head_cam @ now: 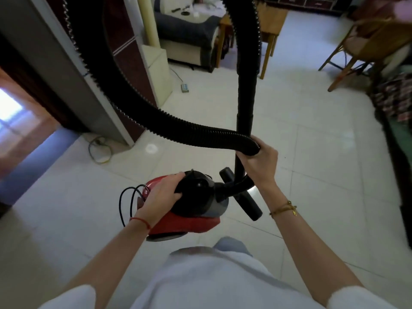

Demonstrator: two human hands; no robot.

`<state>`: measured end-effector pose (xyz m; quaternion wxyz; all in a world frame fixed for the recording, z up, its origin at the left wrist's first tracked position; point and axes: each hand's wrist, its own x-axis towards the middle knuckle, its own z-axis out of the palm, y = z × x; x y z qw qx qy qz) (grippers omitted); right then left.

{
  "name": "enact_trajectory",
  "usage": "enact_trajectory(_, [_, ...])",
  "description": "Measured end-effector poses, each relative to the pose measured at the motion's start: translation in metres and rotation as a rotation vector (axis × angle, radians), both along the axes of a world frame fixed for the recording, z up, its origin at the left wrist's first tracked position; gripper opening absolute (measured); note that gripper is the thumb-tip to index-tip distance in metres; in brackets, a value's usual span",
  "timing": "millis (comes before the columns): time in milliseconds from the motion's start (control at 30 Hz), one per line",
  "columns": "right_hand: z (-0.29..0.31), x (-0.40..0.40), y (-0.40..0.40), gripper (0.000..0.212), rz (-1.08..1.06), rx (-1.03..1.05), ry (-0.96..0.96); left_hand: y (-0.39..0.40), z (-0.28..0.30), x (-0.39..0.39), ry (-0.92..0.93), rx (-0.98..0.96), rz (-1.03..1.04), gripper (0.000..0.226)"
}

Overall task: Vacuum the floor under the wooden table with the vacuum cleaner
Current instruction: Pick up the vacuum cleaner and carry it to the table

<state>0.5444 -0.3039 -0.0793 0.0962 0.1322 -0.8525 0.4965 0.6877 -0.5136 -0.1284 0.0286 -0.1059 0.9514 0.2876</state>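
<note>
From the head camera, the view looks down on a floor (312, 152) of large pale glossy tiles with thin grout lines, catching soft reflections of light. The vacuum cleaner (196, 208), a red canister with a black domed top, sits low in the middle of the frame, above the tiles; whether it touches them cannot be told. The left hand (162, 192) curls over the black top, fingers wrapped on its edge, a red thread around the wrist. The right hand (258, 161) grips the ribbed black hose (156, 121) and the rigid black wand (244, 97) together, fingers closed round them; a gold-coloured bracelet sits on that wrist. The hose loops up out of the top of the frame and back down. A black nozzle piece (249, 204) juts out beside the canister, and a thin black cord (126, 204) loops off its left side.

A wooden table (270, 25) stands well ahead at the far end of the room, its legs on the tile, next to a sofa (189, 34) with a dark cover. A rattan chair (365, 45) stands at the right. A grey wall corner (66, 74) rises at the left, with a coiled cable (100, 150) at its foot and a power strip (184, 88) farther along.
</note>
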Motion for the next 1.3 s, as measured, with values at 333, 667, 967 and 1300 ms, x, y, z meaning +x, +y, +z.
enact_trajectory(333, [-0.009, -0.188, -0.057, 0.024, -0.11, -0.04, -0.006, -0.078, -0.006, -0.214, -0.006, -0.047, -0.107, 0.033])
enact_trajectory(667, [-0.004, -0.418, -0.121, 0.018, -0.081, -0.014, -0.041, -0.14, -0.018, -0.434, -0.001, 0.008, -0.074, 0.03])
enact_trajectory(967, [0.003, -0.609, -0.194, 0.022, -0.059, 0.02, -0.033, -0.202, -0.019, -0.628, 0.001, -0.048, -0.031, 0.006])
enact_trajectory(1300, [-0.013, -0.817, -0.284, 0.022, -0.095, 0.041, -0.049, -0.289, -0.025, -0.842, -0.086, -0.072, -0.021, 0.011])
